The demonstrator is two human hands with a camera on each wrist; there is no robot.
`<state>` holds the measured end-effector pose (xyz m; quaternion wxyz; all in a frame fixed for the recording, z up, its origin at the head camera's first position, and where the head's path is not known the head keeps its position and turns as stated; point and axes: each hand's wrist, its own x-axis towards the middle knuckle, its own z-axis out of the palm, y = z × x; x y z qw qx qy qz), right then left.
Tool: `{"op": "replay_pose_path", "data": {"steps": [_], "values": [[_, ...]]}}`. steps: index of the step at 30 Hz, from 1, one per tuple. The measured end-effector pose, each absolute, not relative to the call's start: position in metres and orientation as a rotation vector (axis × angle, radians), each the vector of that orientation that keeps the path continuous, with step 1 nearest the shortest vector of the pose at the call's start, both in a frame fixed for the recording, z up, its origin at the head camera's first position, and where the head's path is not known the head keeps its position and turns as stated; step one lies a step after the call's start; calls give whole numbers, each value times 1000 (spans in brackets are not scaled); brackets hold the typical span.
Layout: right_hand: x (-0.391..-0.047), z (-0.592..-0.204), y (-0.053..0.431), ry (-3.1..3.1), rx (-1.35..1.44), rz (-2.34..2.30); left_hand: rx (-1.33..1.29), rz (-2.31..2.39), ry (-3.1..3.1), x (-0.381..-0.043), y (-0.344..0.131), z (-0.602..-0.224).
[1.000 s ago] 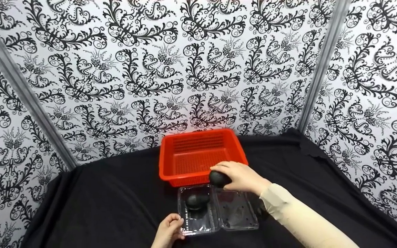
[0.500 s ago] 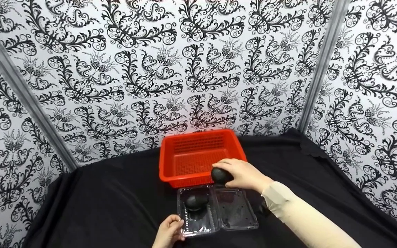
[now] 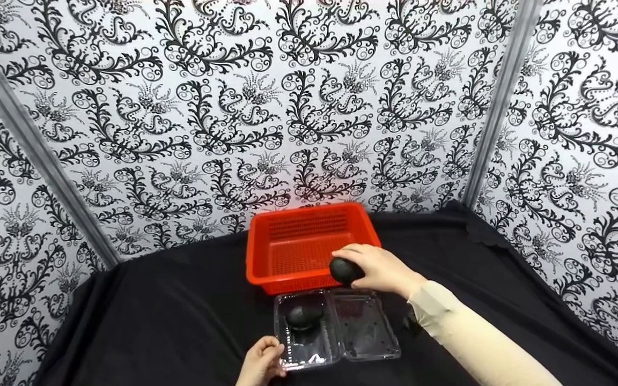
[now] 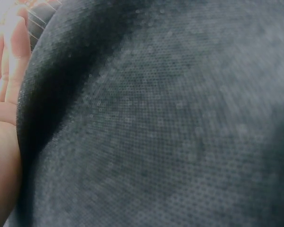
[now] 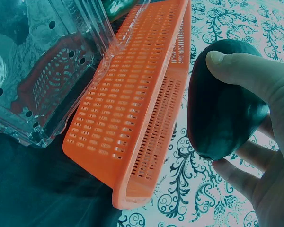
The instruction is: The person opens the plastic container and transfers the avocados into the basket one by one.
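My right hand (image 3: 384,271) grips a dark avocado (image 3: 344,272) above the near right corner of the red basket. In the right wrist view, the thumb lies over this avocado (image 5: 222,104) and the fingers curl behind it. A clear plastic clamshell box (image 3: 306,351) lies opened flat in front of the basket, its lid half (image 3: 367,332) on the right. Inside its left half sits another dark avocado (image 3: 303,317). My left hand (image 3: 260,360) pinches the box's near left edge. In the left wrist view, dark fabric hides most of that hand (image 4: 4,127).
The red perforated basket (image 3: 287,283) stands behind the box, near the patterned wall (image 3: 287,107). Nothing shows inside it. Black cloth (image 3: 180,321) covers the table. A small dark object (image 3: 410,323) lies beside the lid, partly behind the right wrist.
My right hand has risen slightly with the avocado and drifted a little to the right. The left hand keeps its grip on the box edge.
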<state>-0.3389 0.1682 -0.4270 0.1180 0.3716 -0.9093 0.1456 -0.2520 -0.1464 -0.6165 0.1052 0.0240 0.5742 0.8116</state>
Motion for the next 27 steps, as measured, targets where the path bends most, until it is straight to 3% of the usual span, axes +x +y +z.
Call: {"op": "replay_pose_path", "data": {"steps": [27], "values": [[-359, -425, 179, -2643, 1055, 474, 65, 2390, 1714, -251, -147, -614]]}}
